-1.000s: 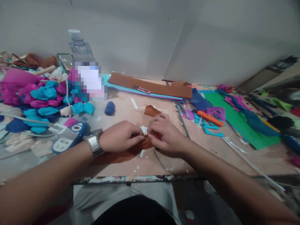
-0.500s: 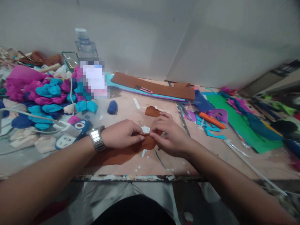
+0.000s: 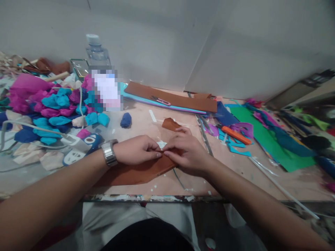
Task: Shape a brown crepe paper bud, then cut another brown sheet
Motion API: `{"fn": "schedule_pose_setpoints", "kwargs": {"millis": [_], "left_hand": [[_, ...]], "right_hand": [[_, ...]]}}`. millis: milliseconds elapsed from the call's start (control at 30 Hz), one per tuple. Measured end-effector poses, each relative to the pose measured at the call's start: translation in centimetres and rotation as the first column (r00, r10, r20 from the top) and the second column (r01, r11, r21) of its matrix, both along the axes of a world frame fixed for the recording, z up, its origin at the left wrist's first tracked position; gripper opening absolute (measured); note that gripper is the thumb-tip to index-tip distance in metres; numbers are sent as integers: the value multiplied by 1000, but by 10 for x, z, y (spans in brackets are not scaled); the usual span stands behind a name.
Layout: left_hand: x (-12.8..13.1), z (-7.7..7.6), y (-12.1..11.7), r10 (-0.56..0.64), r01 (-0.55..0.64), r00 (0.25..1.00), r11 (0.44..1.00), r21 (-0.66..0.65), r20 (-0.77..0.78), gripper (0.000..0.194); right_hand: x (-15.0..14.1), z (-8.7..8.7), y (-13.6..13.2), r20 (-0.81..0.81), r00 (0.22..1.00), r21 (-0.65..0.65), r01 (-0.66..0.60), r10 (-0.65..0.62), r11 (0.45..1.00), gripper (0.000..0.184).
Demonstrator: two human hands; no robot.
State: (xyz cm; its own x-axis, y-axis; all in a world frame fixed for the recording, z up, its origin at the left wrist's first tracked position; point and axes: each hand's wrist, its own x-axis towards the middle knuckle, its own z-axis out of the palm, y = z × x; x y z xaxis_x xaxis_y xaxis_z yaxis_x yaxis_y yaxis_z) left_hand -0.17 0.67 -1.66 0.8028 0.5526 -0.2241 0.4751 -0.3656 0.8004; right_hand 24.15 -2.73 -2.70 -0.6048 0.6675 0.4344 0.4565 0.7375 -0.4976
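Note:
My left hand (image 3: 136,150), with a metal watch (image 3: 109,153) on its wrist, pinches the upper edge of a thin brown sheet (image 3: 136,172) between thumb and fingers. Beside it, my right hand (image 3: 190,151) grips the same edge, its thumb and fingertips almost touching the left ones. The sheet lies slanted toward the table's front edge, partly under my left forearm. I cannot tell whether it is paper or cloth. Just beyond my right fingers sits a small brown folded piece (image 3: 170,123). A white scrap (image 3: 162,144) shows between the hands.
Pink, blue and cream bundles (image 3: 52,101) pile up at left, around a power strip (image 3: 78,153) with a cable. A water bottle (image 3: 98,52) stands behind. Small snips (image 3: 162,101) lie on a brown strip (image 3: 183,99). An orange cutter (image 3: 237,135) and green sheet (image 3: 282,139) are at right.
My right hand has shifted slightly left, closer to the left thumb. The sheet's right part, which was curled up under it, now lies flatter. The left hand has barely moved.

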Motion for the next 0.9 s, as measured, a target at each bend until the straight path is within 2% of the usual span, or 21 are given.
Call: {"fn": "schedule_pose_setpoints", "kwargs": {"millis": [100,200,467,633,900], "left_hand": [[0,0,0,-19,23,999,995,-94,48,30],[-1,0,0,-35,49,996,983,-175,83,15],[0,7,-1,12,8,997,969,-245,80,12],[2,4,-1,58,-28,991,971,-236,121,40],[-3,3,0,50,-28,997,936,-351,55,38]], "right_hand": [[0,0,-1,-4,999,29,-34,34,999,9],[-1,0,-1,3,999,79,-39,39,996,15],[4,-3,1,67,996,180,-68,57,981,17],[4,-2,1,71,996,197,-72,60,978,13],[3,-1,1,35,999,198,-42,36,979,13]]}}
